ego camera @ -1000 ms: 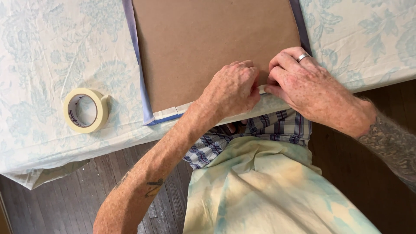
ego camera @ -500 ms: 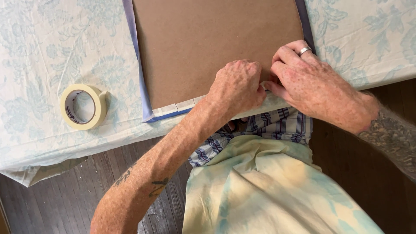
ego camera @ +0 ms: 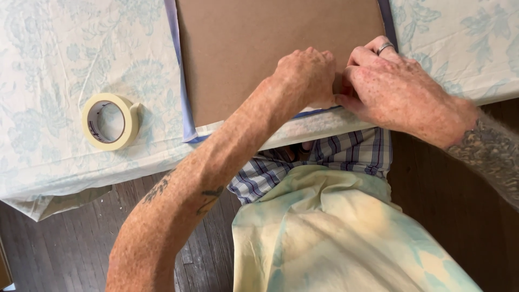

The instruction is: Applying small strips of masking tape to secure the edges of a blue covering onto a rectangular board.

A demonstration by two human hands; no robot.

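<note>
A brown cardboard sheet (ego camera: pixel 270 48) lies flat on a table covered by a pale floral cloth (ego camera: pixel 48 54). A blue-lilac border (ego camera: pixel 181 81) shows along the sheet's left, right and near edges. My left hand (ego camera: pixel 305 75) rests fingers-down on the near edge of the cardboard. My right hand (ego camera: pixel 392 86), with a ring on one finger, presses at the same near edge just to the right, fingertips touching the left hand's. What lies under the fingers is hidden.
A roll of cream masking tape (ego camera: pixel 110 121) lies on the cloth to the left of the cardboard. The table's near edge runs across the view, with dark wooden floor (ego camera: pixel 65 249) below. My plaid shirt and pale apron (ego camera: pixel 335 232) fill the lower middle.
Both hands have stayed together at the cardboard's near edge, with only small finger shifts. The view has tilted slightly, so everything sits a little higher in the frame.
</note>
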